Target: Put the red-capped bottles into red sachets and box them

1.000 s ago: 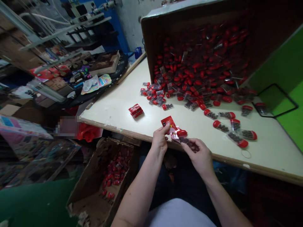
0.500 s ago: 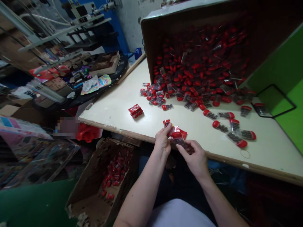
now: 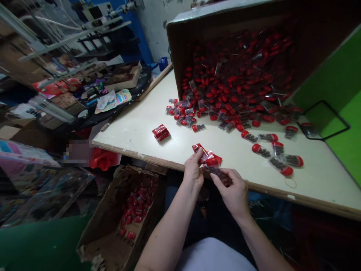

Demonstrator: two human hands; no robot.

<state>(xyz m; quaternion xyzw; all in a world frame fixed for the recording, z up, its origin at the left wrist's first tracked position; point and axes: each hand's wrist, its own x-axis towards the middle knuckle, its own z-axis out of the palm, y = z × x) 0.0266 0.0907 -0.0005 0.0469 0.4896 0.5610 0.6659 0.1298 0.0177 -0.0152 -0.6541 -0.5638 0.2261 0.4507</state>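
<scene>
At the near edge of the white worktop (image 3: 135,135), the left hand (image 3: 193,171) pinches a glossy red printed packet (image 3: 208,154); the right hand (image 3: 234,190) grips a clear red-capped bottle of dark beads (image 3: 214,168) between both hands, long axis slanting, cap pointing far left.

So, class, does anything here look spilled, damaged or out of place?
Yes. The lower box has a ragged, torn rim, so it looks damaged. The big box opens sideways, and packets lie strewn past its mouth across the table. A loose band lies near the front edge.
</scene>
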